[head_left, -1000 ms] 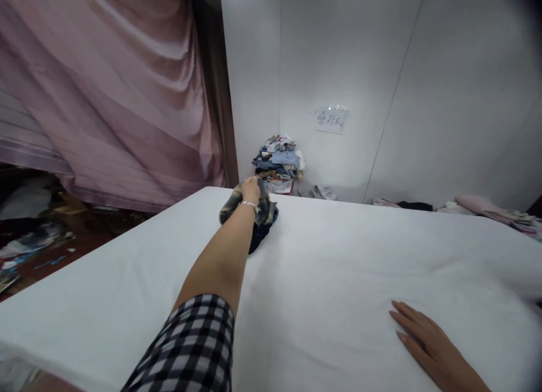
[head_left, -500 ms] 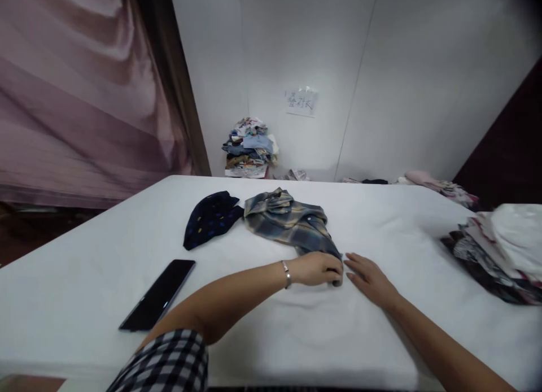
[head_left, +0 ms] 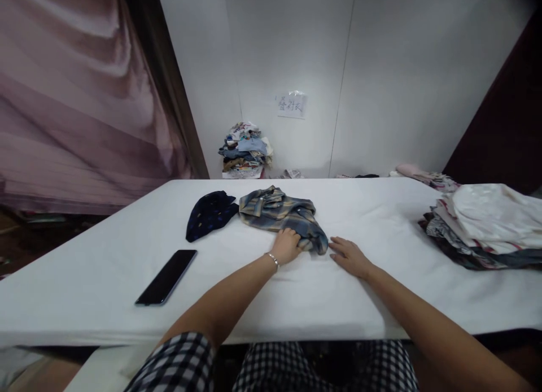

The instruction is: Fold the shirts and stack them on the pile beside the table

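Note:
A crumpled blue, grey and tan plaid shirt (head_left: 292, 211) lies bunched in the middle of the white table. My left hand (head_left: 287, 245), with a bracelet at its wrist, is closed on the near edge of the shirt, its fingertips partly hidden by fabric. My right hand (head_left: 349, 257) rests palm down on the table just right of the shirt's near end, fingers stretched out and holding nothing. Touching the shirt's left side, or very close to it, is a dark navy cloth piece (head_left: 210, 214) with small coloured spots.
A black phone (head_left: 167, 277) lies on the white-covered table (head_left: 105, 268) at the left. A stack of folded clothes (head_left: 486, 222) sits at the right. Behind the table are a tall clothes pile (head_left: 245, 149) and a wall sign (head_left: 291, 105). A pink curtain (head_left: 76, 87) hangs left.
My left hand has moved left along the shirt's near edge, off its right tip. My right hand stays beside that tip. The view has shifted, showing more of the table's front edge.

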`<state>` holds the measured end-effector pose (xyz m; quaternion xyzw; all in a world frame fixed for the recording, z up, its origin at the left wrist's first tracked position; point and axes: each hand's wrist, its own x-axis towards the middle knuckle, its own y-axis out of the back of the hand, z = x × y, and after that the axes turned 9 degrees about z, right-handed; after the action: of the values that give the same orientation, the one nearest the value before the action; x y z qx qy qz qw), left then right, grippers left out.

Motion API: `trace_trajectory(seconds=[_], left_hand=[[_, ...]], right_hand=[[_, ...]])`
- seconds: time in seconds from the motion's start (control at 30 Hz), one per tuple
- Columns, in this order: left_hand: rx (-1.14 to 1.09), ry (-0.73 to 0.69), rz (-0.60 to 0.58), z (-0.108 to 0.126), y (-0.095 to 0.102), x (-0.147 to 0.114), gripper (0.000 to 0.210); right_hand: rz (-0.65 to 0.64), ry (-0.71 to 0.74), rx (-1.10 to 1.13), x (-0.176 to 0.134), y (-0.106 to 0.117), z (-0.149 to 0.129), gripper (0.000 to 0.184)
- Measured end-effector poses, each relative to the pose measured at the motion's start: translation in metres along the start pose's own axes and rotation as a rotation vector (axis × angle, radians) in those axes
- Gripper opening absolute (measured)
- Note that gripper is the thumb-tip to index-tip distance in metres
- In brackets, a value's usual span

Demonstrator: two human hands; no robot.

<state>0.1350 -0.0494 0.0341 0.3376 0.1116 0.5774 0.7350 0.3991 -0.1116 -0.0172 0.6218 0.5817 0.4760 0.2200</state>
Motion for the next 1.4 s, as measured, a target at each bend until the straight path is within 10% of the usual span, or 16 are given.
trace_trajectory(seconds=[0.27,0.37,0.53,0.77,0.93,1.13,1.4], left_hand=[[-0.512,0.214,0.064,0.074,-0.048,0.016,0.031],[-0.79,0.259,-0.017,0.092,-0.064,-0.001,0.037],[-0.768,0.097,-0.342,0.083,-0.049,-0.025,0.027],[-0.371,0.273,-0.635,0.043,0.01,-0.04,0.038],[-0.219,0.325,-0.334,0.011,0.03,-0.019,0.027],[0.268,0.004,0.098,-0.016,0.038,0.019,0.022],[0.491,-0.417,-0.085,-0.021,0.008,0.048,0.035]], right_hand=[[0.144,-0.402,0.879,0.0,0.001,-0.049,0.099],[0.191,-0.41,1.057,-0.002,0.009,-0.061,0.089],[0.278,-0.364,0.886,-0.009,0.023,-0.044,0.032],[0.598,-0.114,0.346,-0.005,0.078,0.009,0.024],[0.515,0.104,-0.071,-0.008,0.112,0.06,0.026],[0.439,-0.331,-0.009,-0.038,0.094,0.087,0.037],[0.368,-0.604,0.239,-0.041,0.075,0.049,0.055]])
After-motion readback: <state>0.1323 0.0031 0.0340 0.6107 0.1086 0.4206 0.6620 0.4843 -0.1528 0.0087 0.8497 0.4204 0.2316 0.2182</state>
